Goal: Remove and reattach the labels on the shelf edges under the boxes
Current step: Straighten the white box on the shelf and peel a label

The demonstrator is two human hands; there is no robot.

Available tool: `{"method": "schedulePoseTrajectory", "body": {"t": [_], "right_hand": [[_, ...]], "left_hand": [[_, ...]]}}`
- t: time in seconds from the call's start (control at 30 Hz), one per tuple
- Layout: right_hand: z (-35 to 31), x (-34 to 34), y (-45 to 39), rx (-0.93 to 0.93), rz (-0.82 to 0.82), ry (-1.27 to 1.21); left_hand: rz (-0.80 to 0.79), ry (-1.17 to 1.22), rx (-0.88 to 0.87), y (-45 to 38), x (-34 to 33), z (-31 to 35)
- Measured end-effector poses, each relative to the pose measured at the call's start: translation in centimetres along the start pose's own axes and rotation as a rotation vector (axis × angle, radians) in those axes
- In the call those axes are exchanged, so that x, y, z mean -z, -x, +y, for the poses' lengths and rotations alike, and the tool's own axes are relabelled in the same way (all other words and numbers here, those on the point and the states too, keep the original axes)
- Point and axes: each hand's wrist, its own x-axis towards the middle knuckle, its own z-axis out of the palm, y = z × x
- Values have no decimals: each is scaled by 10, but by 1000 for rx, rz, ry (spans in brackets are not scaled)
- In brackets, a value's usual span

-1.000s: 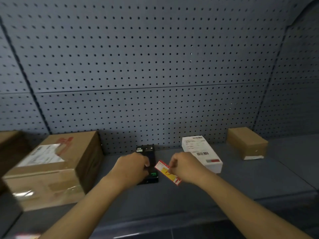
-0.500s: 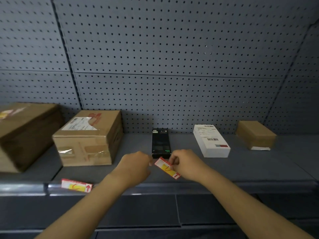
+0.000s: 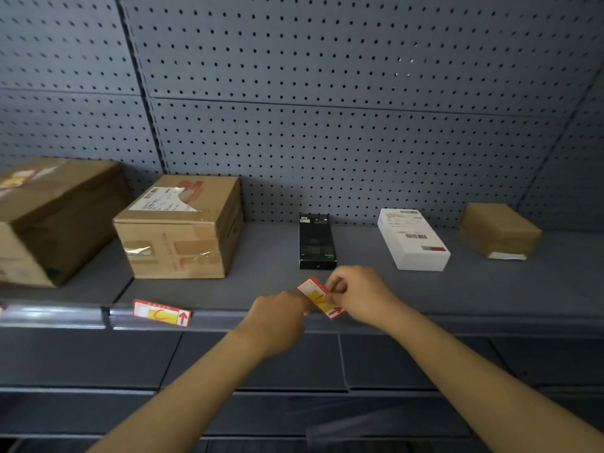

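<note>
A red, white and yellow label (image 3: 319, 297) with a red arrow is pinched in my right hand (image 3: 361, 294), tilted, just above the shelf's front edge (image 3: 457, 320) and in front of the black box (image 3: 316, 241). My left hand (image 3: 277, 317) is closed at the label's lower left corner, fingertips against the edge strip; whether it grips the label I cannot tell. A second label of the same kind (image 3: 161, 312) sits on the edge strip under the taped cardboard box (image 3: 181, 228).
A large cardboard box (image 3: 55, 217) stands at the far left, a white box (image 3: 413, 238) and a small brown box (image 3: 500, 230) at the right. Grey pegboard (image 3: 327, 109) backs the shelf. Lower shelf panels lie below the edge.
The view has dropped and pulled back, bringing the shelf edge and the left label into sight. Both hands have come down from the black box to the shelf's front edge with the label.
</note>
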Motion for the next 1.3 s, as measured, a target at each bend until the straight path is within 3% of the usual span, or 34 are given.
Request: {"method": "schedulePoseTrajectory", "body": {"t": [0.23,0.57,0.9,1.13,1.3], "right_hand": [[-2,-9,-7,25,78,11],[-3,-11,-3,81,87,-2],[-7,-16,8,127,-62,273],[-15,5,11,-64,-352,390],[-28,15,9,-44,-276,470]], "left_hand": [[56,-66,-58,-5,-10,-4],[19,-55,-71,-4,-10,-4],[-40,-77,-44,2,-10,-2],[20,-122,-39,10,12,-11],[98,-95,59,22,42,-31]]}}
